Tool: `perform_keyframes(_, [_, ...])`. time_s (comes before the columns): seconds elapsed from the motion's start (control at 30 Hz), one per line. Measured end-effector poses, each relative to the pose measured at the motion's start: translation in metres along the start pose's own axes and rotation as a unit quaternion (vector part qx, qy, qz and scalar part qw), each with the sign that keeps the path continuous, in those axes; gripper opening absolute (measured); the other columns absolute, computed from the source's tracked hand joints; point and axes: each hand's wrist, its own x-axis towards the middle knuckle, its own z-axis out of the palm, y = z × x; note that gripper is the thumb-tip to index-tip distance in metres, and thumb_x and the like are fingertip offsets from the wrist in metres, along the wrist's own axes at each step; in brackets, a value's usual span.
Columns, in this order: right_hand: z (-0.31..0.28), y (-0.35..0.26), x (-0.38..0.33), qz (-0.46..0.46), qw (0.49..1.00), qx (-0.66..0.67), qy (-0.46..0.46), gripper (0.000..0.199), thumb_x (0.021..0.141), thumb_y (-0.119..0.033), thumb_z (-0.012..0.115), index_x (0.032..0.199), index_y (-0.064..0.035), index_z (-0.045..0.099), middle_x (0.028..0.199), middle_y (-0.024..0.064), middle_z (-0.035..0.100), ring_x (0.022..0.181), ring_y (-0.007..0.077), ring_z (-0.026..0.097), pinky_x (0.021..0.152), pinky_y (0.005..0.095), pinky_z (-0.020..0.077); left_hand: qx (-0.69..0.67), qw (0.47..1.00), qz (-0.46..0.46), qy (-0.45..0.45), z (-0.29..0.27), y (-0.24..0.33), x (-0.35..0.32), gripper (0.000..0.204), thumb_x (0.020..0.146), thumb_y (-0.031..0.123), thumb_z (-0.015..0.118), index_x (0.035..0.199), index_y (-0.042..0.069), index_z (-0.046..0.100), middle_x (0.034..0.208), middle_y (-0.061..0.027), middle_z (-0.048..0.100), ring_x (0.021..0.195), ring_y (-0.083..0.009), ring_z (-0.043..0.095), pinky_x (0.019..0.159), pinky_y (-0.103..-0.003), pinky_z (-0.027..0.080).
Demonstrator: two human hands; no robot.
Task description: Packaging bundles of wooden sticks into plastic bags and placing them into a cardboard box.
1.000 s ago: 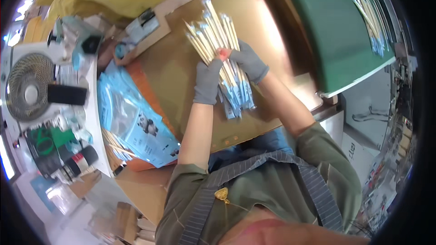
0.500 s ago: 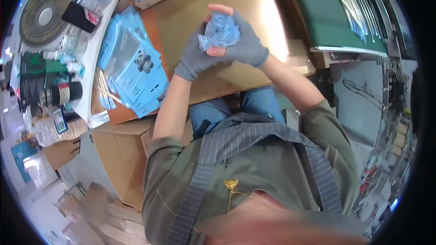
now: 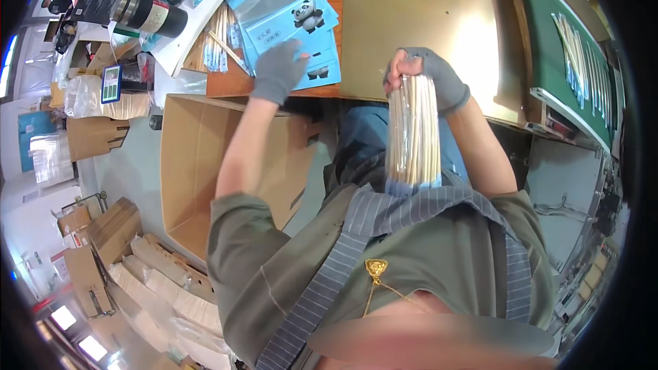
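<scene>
My right hand, in a grey fingerless glove, is closed round the top of a thick bundle of wrapped wooden chopsticks. The bundle hangs upright in front of my lap, pale sticks in clear film with blue at the lower end. My left hand, gloved the same way, lies over the near edge of a stack of blue and clear plastic bags printed with a panda. Its fingers look stretched out over the bags, partly hidden by the glove.
Loose wrapped chopsticks lie left of the bags. An open cardboard box stands below the table edge. A black flask is on the white table. More chopsticks lie on the green surface at right, beyond the tan board.
Both hands were cupped round the bundle over the board, its blue end facing up. My right hand has brought it nearer and tipped it down; my left has moved away to the bags.
</scene>
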Motion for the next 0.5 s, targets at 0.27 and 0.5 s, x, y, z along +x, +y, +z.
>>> perform_keyframes(0.27, [-0.020,0.009,-0.029,-0.060,0.991,0.061,0.099,0.021,0.084,-0.023,0.058,0.079,-0.0028,0.057,0.074,0.0107,0.057,0.081,0.0263,0.058,0.075,0.0415,0.0524,0.050,0.996,0.000,-0.069,0.006,-0.079,0.011,0.025,0.080,0.032,0.065,0.077,0.007,0.060,0.079,-0.0138,0.063,0.075,-0.0309,0.063,0.066,-0.041,0.049])
perform_keyframes(0.5, [-0.016,0.003,-0.008,-0.035,0.996,0.054,0.057,0.022,0.085,-0.023,0.058,0.079,-0.0022,0.057,0.075,0.0103,0.058,0.081,0.0264,0.058,0.076,0.0370,0.0502,-0.137,0.979,-0.149,-0.019,0.004,-0.115,0.026,0.032,0.082,0.031,0.065,0.075,0.000,0.059,0.069,-0.0168,0.061,0.066,-0.0334,0.059,0.062,-0.041,0.045])
